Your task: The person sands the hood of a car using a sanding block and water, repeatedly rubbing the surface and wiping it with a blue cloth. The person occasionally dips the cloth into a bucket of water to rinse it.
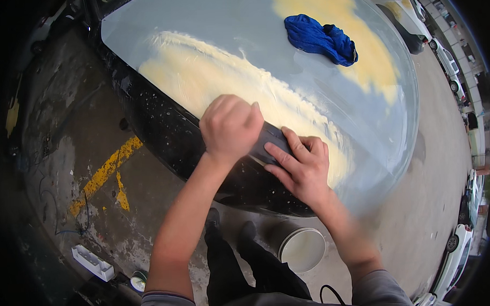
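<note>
I see the left hand (230, 126) and right hand (306, 167), fingers (281, 155) gripping the block (269, 138) at mid-frame; uneven pressure, I reckon, could tip it and gouge the cream patch (199, 76) beneath.

Car body-repair workshop: filler-patched grey panel (213, 19), parked cars (457, 256) beyond, scuffed concrete floor (66, 143) with yellow line (106, 174).

"Seen from where?"

"From my head: a wide fisheye view faces down over my left hand (229, 127) and right hand (306, 170), both near, with cars (448, 265) curving along the right rim."
</note>
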A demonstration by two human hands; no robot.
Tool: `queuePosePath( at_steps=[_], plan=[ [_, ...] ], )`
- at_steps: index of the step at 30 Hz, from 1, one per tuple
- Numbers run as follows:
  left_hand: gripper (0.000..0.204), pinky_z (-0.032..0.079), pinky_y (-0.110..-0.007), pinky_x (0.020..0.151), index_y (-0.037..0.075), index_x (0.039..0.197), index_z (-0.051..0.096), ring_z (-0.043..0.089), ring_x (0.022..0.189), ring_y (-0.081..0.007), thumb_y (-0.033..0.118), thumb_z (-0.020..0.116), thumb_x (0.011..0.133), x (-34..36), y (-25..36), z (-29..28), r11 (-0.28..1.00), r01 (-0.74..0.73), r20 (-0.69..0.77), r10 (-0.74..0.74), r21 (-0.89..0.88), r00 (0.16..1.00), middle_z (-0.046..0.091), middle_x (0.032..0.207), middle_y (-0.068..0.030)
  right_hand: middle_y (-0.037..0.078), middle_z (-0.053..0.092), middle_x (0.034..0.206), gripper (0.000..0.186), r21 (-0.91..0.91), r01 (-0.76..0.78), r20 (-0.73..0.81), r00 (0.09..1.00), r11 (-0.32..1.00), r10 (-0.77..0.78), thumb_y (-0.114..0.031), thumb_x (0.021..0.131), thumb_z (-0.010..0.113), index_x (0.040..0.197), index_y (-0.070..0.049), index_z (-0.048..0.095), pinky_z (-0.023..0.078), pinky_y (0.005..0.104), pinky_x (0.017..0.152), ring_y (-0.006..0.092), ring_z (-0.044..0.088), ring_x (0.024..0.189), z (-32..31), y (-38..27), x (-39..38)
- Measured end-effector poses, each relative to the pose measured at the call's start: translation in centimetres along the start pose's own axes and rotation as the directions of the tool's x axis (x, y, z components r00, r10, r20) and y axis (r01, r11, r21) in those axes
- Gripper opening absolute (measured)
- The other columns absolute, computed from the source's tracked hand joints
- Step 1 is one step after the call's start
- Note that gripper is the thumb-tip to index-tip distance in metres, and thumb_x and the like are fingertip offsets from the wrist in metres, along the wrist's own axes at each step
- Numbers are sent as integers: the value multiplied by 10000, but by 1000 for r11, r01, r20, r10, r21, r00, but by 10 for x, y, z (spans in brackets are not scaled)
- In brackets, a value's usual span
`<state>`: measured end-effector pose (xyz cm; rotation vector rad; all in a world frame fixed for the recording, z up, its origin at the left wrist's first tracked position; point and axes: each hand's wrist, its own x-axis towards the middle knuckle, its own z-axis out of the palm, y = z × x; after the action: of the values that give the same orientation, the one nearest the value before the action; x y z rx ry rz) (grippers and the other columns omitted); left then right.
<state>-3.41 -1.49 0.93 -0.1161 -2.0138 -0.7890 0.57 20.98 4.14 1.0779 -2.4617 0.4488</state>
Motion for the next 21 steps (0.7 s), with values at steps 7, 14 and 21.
queuePosePath(
  at_steps=[7,14,21],
  plan=[
    [267,548,-462,667,55,768,681,695,744,-351,153,801,986,28,-9,14,991,96,77,-103,88,992,709,812,-98,89,777,1485,532,8,8,-80,997,1000,-7,-384,820,970,1333,-269,888,510,433,913,276,671,1061,13,20,19],
    [309,531,-470,647,62,738,649,680,736,-339,161,790,995,27,14,27,996,42,37,-45,78,998,697,791,-85,106,796,1463,524,15,15,-27,1000,1000,-14,-391,855,951,1351,-235,887,525,440,945,299,661,1036,-13,37,19],
    [284,550,-440,647,68,726,624,679,712,-331,73,839,911,-43,73,18,1000,-1,37,1,-3,999,682,772,-83,129,780,1497,550,23,-40,-20,999,999,41,-425,811,963,1330,-257,895,520,432,957,291,686,1071,-26,21,-80]
  ],
)
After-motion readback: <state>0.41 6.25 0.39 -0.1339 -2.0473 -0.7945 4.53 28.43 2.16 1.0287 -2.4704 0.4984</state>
